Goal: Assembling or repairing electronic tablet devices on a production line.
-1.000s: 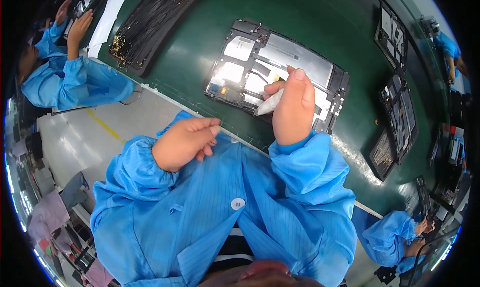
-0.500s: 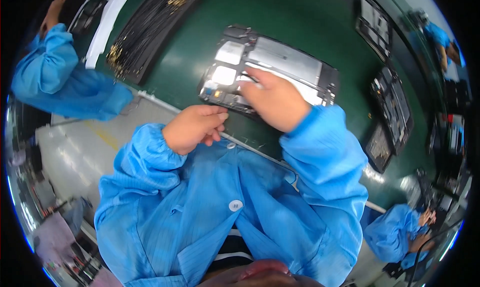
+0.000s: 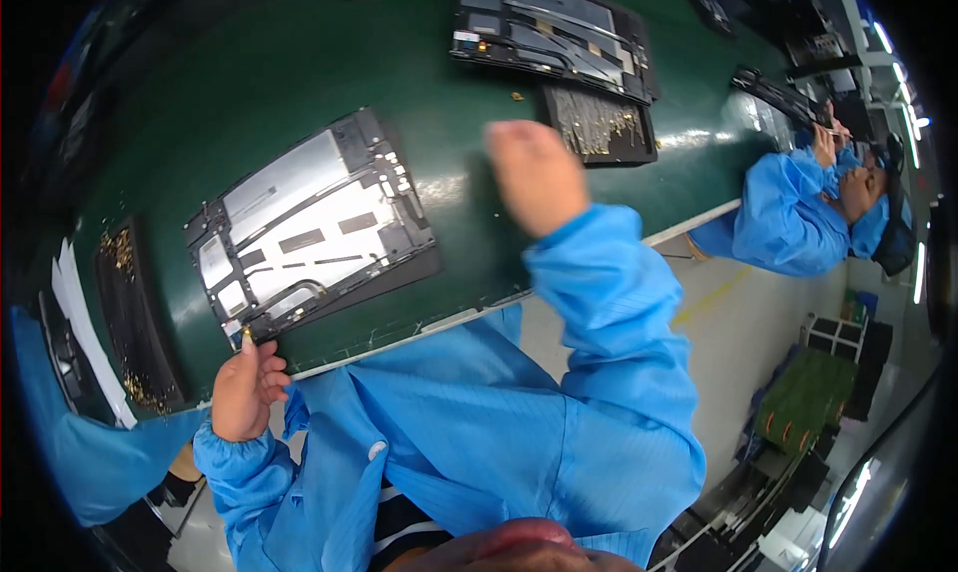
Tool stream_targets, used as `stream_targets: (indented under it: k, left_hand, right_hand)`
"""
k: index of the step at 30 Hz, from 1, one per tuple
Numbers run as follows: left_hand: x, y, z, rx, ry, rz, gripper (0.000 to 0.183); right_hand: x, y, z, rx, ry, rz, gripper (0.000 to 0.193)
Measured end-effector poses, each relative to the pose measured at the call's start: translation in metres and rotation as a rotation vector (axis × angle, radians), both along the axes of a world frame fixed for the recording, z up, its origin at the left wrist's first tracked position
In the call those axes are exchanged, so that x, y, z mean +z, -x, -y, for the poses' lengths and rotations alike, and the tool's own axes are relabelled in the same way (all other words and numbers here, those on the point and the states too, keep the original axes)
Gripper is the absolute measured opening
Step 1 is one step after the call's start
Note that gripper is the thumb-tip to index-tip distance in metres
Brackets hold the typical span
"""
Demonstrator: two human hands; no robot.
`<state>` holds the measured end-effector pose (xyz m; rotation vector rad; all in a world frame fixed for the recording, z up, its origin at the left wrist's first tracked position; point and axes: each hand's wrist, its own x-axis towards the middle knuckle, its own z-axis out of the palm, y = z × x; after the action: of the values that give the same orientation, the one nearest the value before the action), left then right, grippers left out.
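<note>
A flat tablet-like device housing [image 3: 309, 228], black-framed with silver panels, lies tilted on the green table in front of me. At its near left corner is my left hand [image 3: 242, 392], a fingertip touching the edge beside a small gold-coloured spot. Its other fingers are curled, and whatever it pinches is too small to make out. My right hand [image 3: 539, 173] hangs over the table, right of the housing and left of a black tray [image 3: 647, 153] of thin cables with gold ends. Motion smears its fingers.
A second housing [image 3: 549, 38] lies behind the cable tray, partly over it. Another black tray [image 3: 150, 322] with gold-ended cables stands at the left, beside white strips [image 3: 85, 322]. A blue-sleeved co-worker [image 3: 798, 213] sits at the right; another blue sleeve [image 3: 110, 462] is at lower left.
My view has swung right. My right hand has left the housing and moved out to the right, near the cable tray. My left hand remains by the housing's near corner.
</note>
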<state>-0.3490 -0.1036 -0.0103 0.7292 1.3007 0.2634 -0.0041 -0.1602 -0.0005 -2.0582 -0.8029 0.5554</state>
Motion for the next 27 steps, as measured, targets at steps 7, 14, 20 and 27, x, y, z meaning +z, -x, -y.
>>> stream_targets:
  k: [7, 14, 20, 27]
  left_hand:
    - [0.0, -0.015, -0.021, -0.042, 0.019, -0.043, 0.042]
    - [0.012, -0.01, -0.003, -0.019, -0.056, -0.245, 0.038]
    - [0.039, -0.065, -0.002, -0.71, -1.136, -0.041, 0.035]
    - [0.046, -0.08, 0.021, -0.712, -1.764, -0.08, 0.033]
  right_hand:
    - [-0.011, -0.05, 0.072, -0.352, 0.306, -0.415, 0.043]
    - [-0.02, -0.042, 0.048, -0.399, 0.094, -0.426, 0.037]
    - [0.016, 0.041, 0.059, 0.305, 0.084, 0.196, 0.015]
    - [0.017, 0.077, 0.033, 0.951, 0.146, -0.586, 0.012]
